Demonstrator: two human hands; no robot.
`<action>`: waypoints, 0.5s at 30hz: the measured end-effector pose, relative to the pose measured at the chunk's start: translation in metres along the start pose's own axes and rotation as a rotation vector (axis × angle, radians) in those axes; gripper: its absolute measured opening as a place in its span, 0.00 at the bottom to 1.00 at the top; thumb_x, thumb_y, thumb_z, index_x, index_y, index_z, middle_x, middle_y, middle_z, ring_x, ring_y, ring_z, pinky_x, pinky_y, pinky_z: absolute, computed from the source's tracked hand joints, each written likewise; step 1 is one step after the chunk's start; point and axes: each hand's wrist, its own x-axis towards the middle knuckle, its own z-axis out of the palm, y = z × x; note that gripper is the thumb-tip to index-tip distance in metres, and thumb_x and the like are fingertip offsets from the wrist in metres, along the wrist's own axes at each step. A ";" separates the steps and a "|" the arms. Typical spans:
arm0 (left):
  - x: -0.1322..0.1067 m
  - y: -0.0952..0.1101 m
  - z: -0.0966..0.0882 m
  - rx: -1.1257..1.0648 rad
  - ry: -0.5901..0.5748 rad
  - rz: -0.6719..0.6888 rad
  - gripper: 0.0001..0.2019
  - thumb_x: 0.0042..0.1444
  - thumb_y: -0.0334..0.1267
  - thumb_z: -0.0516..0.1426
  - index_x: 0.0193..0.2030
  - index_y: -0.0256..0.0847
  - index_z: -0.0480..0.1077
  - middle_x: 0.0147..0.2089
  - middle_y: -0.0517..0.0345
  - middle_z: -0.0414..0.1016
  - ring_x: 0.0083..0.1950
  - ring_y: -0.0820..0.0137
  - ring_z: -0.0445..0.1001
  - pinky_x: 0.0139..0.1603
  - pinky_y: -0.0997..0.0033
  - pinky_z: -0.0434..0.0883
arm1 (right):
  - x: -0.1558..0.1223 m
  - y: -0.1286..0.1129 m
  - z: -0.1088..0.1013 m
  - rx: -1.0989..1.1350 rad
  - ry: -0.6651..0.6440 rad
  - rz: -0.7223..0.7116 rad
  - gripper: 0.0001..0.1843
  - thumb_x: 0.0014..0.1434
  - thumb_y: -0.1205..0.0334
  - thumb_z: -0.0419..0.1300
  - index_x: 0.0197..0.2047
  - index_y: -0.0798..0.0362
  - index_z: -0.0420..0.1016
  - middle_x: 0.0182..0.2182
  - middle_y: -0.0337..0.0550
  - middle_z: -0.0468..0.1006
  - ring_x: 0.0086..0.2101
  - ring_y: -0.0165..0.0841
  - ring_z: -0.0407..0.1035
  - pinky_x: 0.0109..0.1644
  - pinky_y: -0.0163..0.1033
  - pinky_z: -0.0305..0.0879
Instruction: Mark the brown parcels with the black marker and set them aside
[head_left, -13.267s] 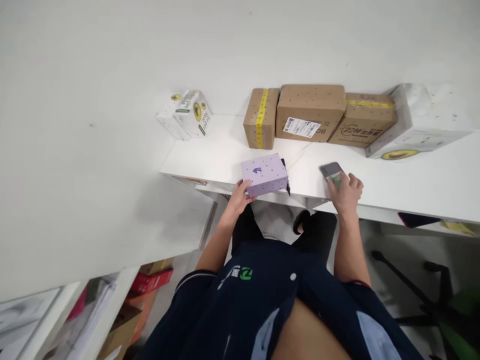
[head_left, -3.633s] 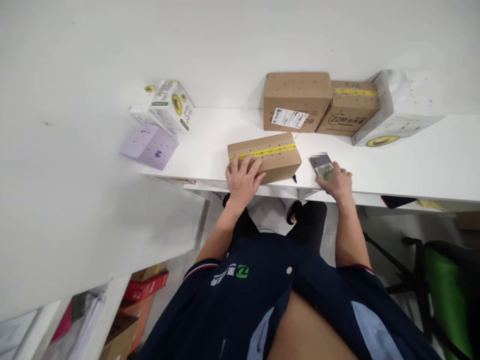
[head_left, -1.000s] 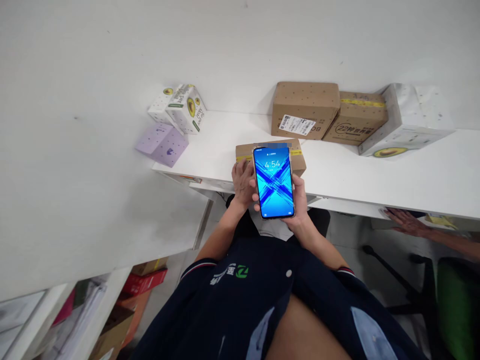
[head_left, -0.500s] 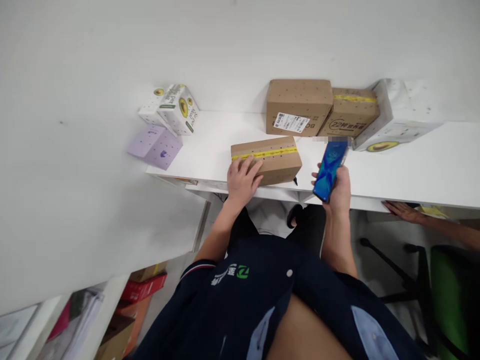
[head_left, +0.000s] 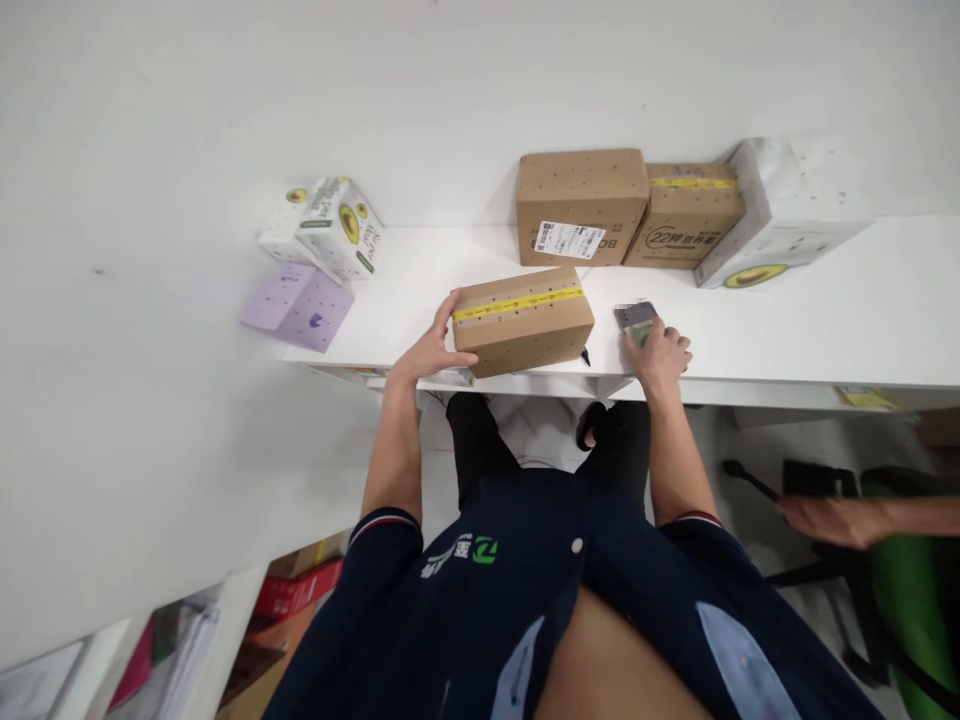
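A brown cardboard box [head_left: 525, 325] with yellow tape along its top sits at the front edge of the white desk [head_left: 420, 260]. My left hand [head_left: 431, 350] grips its left end, fingers behind and thumb at the front. On the desk to the right, a smartphone [head_left: 636, 314] lies flat or nearly so, partly covered by my right hand [head_left: 661, 355], whose fingers and thumb hold its near part. A dark pen-like tip [head_left: 586, 357] sticks out by the box's right front corner.
Against the wall stand a larger labelled carton [head_left: 581, 205], a smaller taped carton [head_left: 686, 215] and a white avocado-print box [head_left: 787, 215]. At the left are more avocado-print boxes [head_left: 337, 228] and a purple card box [head_left: 300, 305]. A co-worker's hand [head_left: 832, 520] is at the lower right, near a green chair [head_left: 907, 600].
My right hand has lowered the smartphone onto the desk. My left hand has shifted from the box's front and top to its left end. The co-worker's hand has moved away from the desk.
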 end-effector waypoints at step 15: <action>-0.008 -0.019 0.005 -0.126 0.855 -0.317 0.41 0.43 0.47 0.71 0.63 0.49 0.60 0.68 0.47 0.58 0.69 0.53 0.60 0.65 0.52 0.67 | 0.005 -0.008 0.057 0.479 0.256 -0.236 0.20 0.63 0.55 0.50 0.48 0.58 0.76 0.39 0.56 0.77 0.38 0.42 0.69 0.48 0.48 0.66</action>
